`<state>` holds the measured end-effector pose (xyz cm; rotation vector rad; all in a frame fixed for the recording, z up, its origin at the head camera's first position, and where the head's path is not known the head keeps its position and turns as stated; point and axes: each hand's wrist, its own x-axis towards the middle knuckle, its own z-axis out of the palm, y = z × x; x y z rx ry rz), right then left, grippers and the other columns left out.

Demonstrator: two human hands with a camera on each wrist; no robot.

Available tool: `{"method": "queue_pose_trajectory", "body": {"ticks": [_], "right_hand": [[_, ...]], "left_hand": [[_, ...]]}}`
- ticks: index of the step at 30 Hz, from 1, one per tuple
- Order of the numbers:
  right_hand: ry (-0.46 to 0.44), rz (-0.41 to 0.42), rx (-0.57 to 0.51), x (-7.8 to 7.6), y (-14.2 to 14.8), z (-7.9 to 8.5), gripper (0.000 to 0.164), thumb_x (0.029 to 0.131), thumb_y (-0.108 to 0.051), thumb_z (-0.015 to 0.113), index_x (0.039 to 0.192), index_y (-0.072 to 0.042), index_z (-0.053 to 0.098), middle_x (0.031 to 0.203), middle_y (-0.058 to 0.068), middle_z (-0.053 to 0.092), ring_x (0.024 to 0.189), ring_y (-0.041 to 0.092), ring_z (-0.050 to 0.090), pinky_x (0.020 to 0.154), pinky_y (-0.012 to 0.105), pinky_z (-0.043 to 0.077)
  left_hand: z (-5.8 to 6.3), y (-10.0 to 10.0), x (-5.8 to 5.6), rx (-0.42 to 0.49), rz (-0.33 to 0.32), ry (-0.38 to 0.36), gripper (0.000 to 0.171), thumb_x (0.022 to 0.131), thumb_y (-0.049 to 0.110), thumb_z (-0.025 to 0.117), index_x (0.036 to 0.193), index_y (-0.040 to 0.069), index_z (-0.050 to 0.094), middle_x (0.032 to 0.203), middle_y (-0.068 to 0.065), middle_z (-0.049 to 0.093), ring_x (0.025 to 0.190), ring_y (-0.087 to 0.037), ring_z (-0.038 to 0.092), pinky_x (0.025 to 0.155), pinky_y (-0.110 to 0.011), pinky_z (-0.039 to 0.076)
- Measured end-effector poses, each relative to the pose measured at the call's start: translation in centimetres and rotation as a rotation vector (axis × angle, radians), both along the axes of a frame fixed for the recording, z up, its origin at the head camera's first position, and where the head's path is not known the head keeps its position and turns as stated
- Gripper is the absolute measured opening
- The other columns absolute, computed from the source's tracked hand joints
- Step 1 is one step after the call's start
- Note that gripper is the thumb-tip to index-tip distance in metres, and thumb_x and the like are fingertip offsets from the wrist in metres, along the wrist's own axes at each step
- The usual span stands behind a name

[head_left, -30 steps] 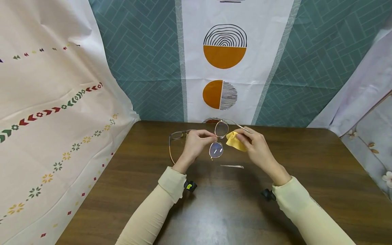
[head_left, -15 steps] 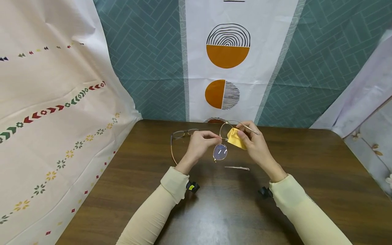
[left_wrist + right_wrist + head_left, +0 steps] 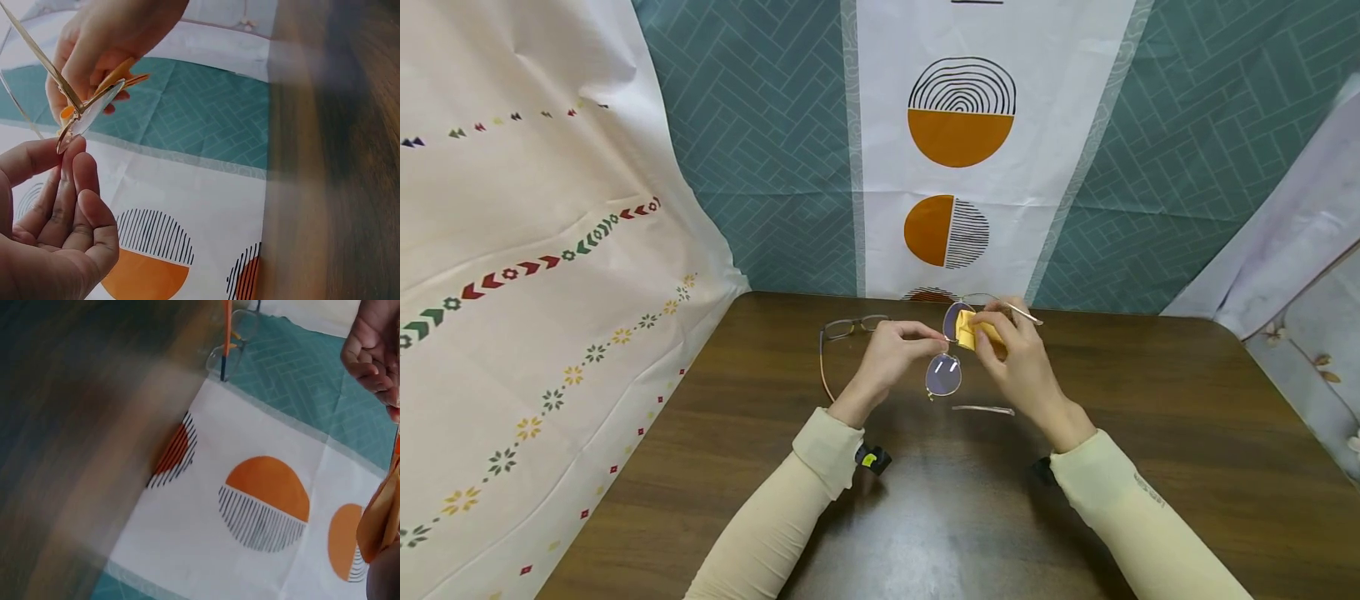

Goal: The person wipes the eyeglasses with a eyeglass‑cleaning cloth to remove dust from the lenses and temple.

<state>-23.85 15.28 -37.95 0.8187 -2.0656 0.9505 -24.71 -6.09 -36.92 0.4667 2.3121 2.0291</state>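
My left hand (image 3: 887,360) pinches a pair of thin gold-rimmed eyeglasses (image 3: 943,377) near the bridge, between thumb and forefinger. The frame hangs above the table with one lens over the other. My right hand (image 3: 1028,375) holds a folded yellow cleaning cloth (image 3: 966,332) against the far lens, which it partly covers. In the left wrist view the cloth (image 3: 116,76) lies on both sides of the lens (image 3: 97,112). One temple arm extends over my right hand; the lower lens has only a hinge stub. A loose temple arm (image 3: 983,409) lies on the table below.
A second pair of eyeglasses (image 3: 840,329), dark-rimmed with brownish temples, lies on the wooden table (image 3: 760,375) behind my left hand and is partly hidden by it. Patterned cloth hangings (image 3: 760,150) stand along the table's far edge and left side.
My right hand has moved left, bringing the yellow cloth from beside the glasses onto the far lens. My left hand keeps its pinch on the frame. The view has shifted slightly.
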Motion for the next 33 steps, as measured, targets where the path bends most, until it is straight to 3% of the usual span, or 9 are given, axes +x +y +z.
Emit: {"method": "queue_pose_trajectory", "body": {"ticks": [2, 5, 8, 15, 26, 33], "right_hand": [[0.038, 0.006, 0.088, 0.2, 0.3, -0.2, 0.030, 0.088, 0.006, 0.074, 0.117, 0.002, 0.069, 0.123, 0.023, 0.054, 0.113, 0.036, 0.055, 0.096, 0.023, 0.047], [0.103, -0.015, 0.212, 0.5, 0.6, -0.2, 0.043, 0.085, -0.003, 0.076, 0.127, -0.001, 0.066, 0.130, 0.024, 0.052, 0.117, 0.043, 0.051, 0.102, 0.046, 0.044], [0.179, -0.071, 0.304, 0.7, 0.7, -0.3, 0.051, 0.083, -0.009, 0.079, 0.131, -0.002, 0.064, 0.129, 0.022, 0.054, 0.112, 0.045, 0.049, 0.094, 0.060, 0.041], [0.302, -0.154, 0.351, 0.9, 0.4, -0.9, 0.054, 0.075, 0.007, 0.085, 0.126, 0.003, 0.067, 0.112, 0.019, 0.063, 0.100, 0.042, 0.055, 0.081, 0.056, 0.047], [0.229, -0.155, 0.226, 0.7, -0.6, -0.2, 0.039, 0.082, 0.017, 0.069, 0.119, 0.004, 0.070, 0.102, 0.019, 0.067, 0.095, 0.043, 0.058, 0.088, 0.057, 0.047], [0.166, -0.192, 0.238, 1.0, -1.5, 0.4, 0.029, 0.086, 0.007, 0.074, 0.113, 0.003, 0.065, 0.099, 0.019, 0.065, 0.091, 0.041, 0.055, 0.079, 0.051, 0.043]], "left_hand": [[0.1, -0.1, 0.0, 0.014, 0.000, -0.004, 0.015, 0.088, 0.013, 0.078, 0.097, 0.001, 0.082, 0.091, -0.005, 0.079, 0.090, -0.017, 0.070, 0.090, -0.034, 0.052], [0.0, -0.2, 0.0, 0.031, 0.004, -0.009, 0.015, 0.088, 0.012, 0.078, 0.097, 0.000, 0.082, 0.090, -0.006, 0.079, 0.087, -0.018, 0.070, 0.089, -0.034, 0.052], [0.0, -0.3, -0.1, 0.031, 0.005, -0.014, 0.015, 0.088, 0.011, 0.077, 0.097, 0.001, 0.082, 0.090, -0.006, 0.079, 0.086, -0.019, 0.070, 0.089, -0.034, 0.052], [-0.1, -0.2, 0.1, 0.025, -0.009, -0.022, 0.014, 0.088, 0.011, 0.078, 0.096, 0.000, 0.082, 0.090, -0.006, 0.079, 0.084, -0.019, 0.071, 0.093, -0.042, 0.054], [-0.1, 0.1, 0.3, -0.060, 0.011, 0.033, 0.013, 0.087, 0.015, 0.080, 0.094, 0.005, 0.083, 0.086, -0.002, 0.079, 0.087, -0.015, 0.069, 0.084, -0.030, 0.051], [0.0, 0.4, 0.3, -0.135, 0.042, 0.114, 0.008, 0.088, 0.014, 0.081, 0.092, 0.007, 0.084, 0.082, 0.000, 0.078, 0.081, -0.014, 0.069, 0.074, -0.027, 0.051]]}}
